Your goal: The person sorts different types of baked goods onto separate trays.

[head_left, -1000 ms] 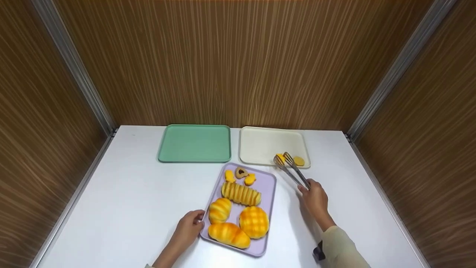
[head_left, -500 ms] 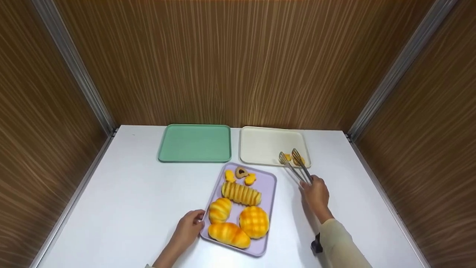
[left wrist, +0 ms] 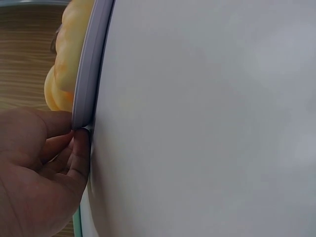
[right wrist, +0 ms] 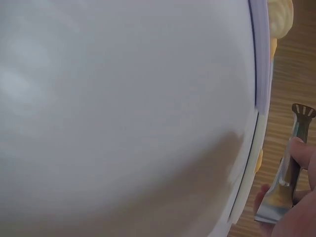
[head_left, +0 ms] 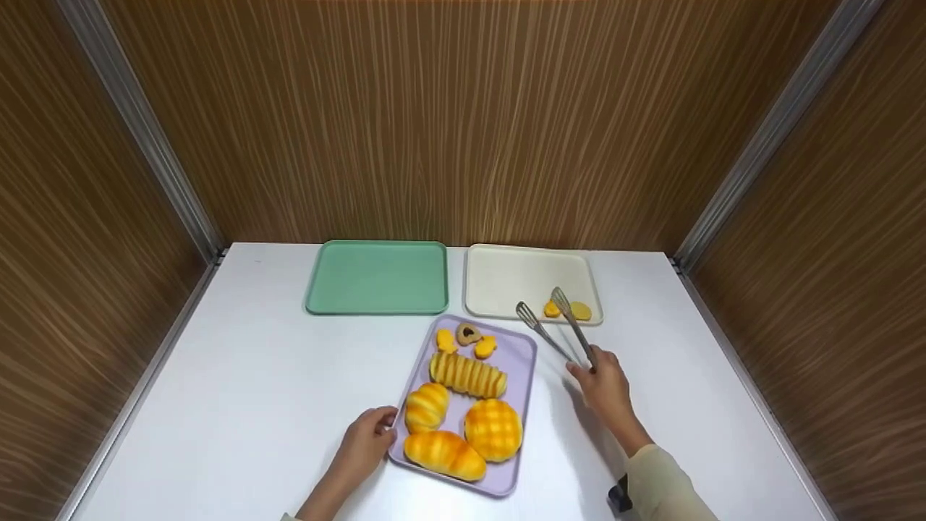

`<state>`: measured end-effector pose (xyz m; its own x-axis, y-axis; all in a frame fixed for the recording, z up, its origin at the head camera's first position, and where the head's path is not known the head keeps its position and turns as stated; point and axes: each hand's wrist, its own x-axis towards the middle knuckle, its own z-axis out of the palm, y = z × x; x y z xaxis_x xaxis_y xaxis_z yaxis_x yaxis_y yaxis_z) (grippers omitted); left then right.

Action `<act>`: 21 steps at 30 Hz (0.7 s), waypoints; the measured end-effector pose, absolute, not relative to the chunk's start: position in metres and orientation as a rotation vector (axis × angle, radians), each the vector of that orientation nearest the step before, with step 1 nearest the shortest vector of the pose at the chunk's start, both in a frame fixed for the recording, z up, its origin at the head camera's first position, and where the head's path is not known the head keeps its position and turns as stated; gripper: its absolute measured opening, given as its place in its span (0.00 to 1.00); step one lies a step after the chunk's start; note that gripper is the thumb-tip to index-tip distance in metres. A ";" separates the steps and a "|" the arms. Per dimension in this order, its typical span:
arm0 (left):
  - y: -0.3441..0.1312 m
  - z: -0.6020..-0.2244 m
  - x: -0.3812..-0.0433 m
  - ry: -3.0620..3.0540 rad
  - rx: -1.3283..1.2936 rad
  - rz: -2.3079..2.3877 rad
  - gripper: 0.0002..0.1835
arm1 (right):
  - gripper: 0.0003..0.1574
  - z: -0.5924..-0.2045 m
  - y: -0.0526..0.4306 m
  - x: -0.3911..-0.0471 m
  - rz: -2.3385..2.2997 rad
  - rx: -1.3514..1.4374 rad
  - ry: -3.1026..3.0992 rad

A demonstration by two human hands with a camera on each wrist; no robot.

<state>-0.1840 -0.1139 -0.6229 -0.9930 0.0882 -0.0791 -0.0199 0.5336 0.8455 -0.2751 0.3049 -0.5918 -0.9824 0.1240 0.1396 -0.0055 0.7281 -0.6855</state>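
Note:
My left hand [head_left: 369, 438] pinches the left rim of a lilac tray [head_left: 522, 354], the thumb and fingertips meeting at its edge in the left wrist view. On this tray lie a long spiral roll [head_left: 468, 375], a small striped bun [head_left: 426, 407], a round checked bun [head_left: 493, 430] and a longer loaf [head_left: 444, 454]. At its far end are two small yellow pieces [head_left: 485, 346] and a heart-marked cookie [head_left: 468, 333]. My right hand [head_left: 608, 391] grips metal tongs [head_left: 576, 331], their slotted ends spread apart with nothing between. One end overlaps the cream tray [head_left: 514, 282] in the head view.
A small orange-yellow piece [head_left: 552, 310] and a round flat cookie [head_left: 581, 311] lie in the cream tray's near right corner. Left of it stands a green tray [head_left: 377, 278]. Wood-patterned panels [head_left: 463, 130] enclose the white table [head_left: 253, 376] at the back and sides.
The tongs moved right over the cream tray's two small pieces, then back left, now spread wider with both pieces left on the tray. My left hand stays at the lilac tray.

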 end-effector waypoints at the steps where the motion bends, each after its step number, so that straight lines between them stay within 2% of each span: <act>1: -0.114 -0.623 -0.184 2.648 0.054 1.466 0.20 | 0.27 -0.592 0.303 -0.272 1.100 -0.083 -2.759; 9: -0.113 -0.624 -0.184 2.649 0.029 1.484 0.19 | 0.33 -0.591 0.283 -0.251 1.139 -0.023 -2.827; 21: -0.114 -0.623 -0.182 2.644 0.046 1.516 0.20 | 0.25 -0.595 0.254 -0.245 1.031 0.110 -2.840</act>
<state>-0.1819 -0.1140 -0.6234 -0.9952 0.0725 -0.0664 -0.0206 0.5061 0.8622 -0.2448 0.2540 -0.5949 -0.9904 -0.0276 0.1357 -0.1082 0.7657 -0.6340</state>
